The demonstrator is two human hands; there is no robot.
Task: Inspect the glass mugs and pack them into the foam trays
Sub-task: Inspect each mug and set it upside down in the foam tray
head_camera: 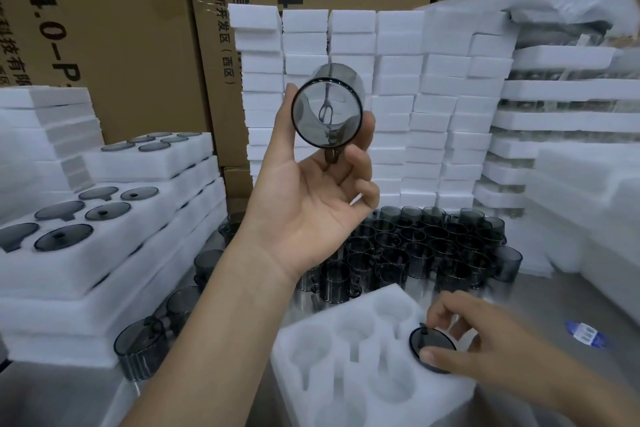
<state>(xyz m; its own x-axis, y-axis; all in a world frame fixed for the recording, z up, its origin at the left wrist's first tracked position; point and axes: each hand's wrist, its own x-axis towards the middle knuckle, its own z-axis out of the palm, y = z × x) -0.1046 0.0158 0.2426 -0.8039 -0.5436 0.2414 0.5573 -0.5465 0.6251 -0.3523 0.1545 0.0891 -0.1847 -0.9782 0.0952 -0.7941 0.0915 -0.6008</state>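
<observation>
My left hand (311,194) holds a smoky grey glass mug (327,113) up at eye level, its round end facing me, fingers and thumb curled round its side. Low at the right, my right hand (485,347) grips a second grey mug (431,345) by the rim as it sits in the right-hand cavity of a white foam tray (311,402). The tray's other cavities (353,333) show only foam. Behind the tray stands a dense cluster of several grey mugs (415,246) on the metal table.
Filled foam trays (104,253) are stacked at the left, with loose mugs (142,347) in front of them. White foam blocks (381,97) form a wall at the back, cardboard cartons (121,28) behind. More foam stacks (571,156) stand at the right.
</observation>
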